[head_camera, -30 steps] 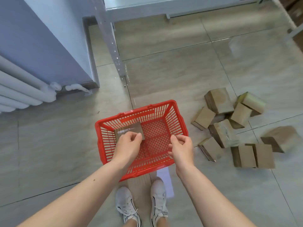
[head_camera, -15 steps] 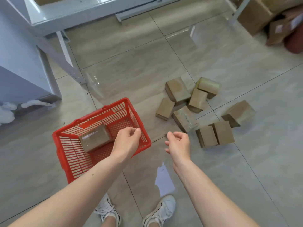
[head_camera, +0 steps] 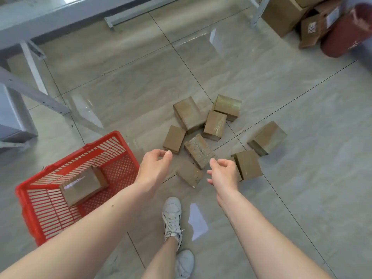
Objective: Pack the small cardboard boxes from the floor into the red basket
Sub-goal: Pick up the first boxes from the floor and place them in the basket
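The red basket (head_camera: 30,214) stands on the floor at the lower left with one small cardboard box (head_camera: 82,185) lying inside it. Several small cardboard boxes are scattered on the tiles to its right, among them a taped one (head_camera: 199,151) in the middle and one low down (head_camera: 190,173) between my hands. My left hand (head_camera: 154,168) hovers empty just right of the basket, fingers loosely curled. My right hand (head_camera: 222,173) hovers empty beside a box (head_camera: 248,165), fingers loosely curled too.
A grey metal table frame (head_camera: 38,91) stands at the upper left. Larger cardboard boxes (head_camera: 285,15) and a dark red cylinder (head_camera: 346,31) sit at the upper right. My white shoes (head_camera: 173,220) are on the tiles below the boxes, beside a white paper scrap (head_camera: 198,220).
My left hand let go of the box in the basket. Both hands moved right, toward the scattered boxes, and my view turned that way. One foot has stepped forward.
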Available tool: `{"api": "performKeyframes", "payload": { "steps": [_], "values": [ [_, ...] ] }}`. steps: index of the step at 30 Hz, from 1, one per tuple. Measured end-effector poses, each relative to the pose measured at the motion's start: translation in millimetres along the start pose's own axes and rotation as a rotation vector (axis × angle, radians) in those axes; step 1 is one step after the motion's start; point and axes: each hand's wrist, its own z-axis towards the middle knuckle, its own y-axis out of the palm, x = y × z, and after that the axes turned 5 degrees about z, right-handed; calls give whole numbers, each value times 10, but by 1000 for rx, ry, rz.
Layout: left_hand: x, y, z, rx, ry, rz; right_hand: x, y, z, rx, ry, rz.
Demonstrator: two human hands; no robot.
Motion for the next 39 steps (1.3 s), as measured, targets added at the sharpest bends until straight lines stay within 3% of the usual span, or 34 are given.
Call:
{"api": "performKeyframes", "payload": {
  "steps": [14,25,33,39],
  "values": [
    [404,571,836,-50,54,117,-95,-12,1085,88,74,-19],
    [-113,1733,1748,-188,38,213,745,110,2271,-17,242,-228],
    [-507,2527,2645,-226,228,500,1425,416,3159,-78,323,-280],
    [-606,2777,3008,-290,254,591,1652,534,3475,-93,318,-260]
  ]
}}
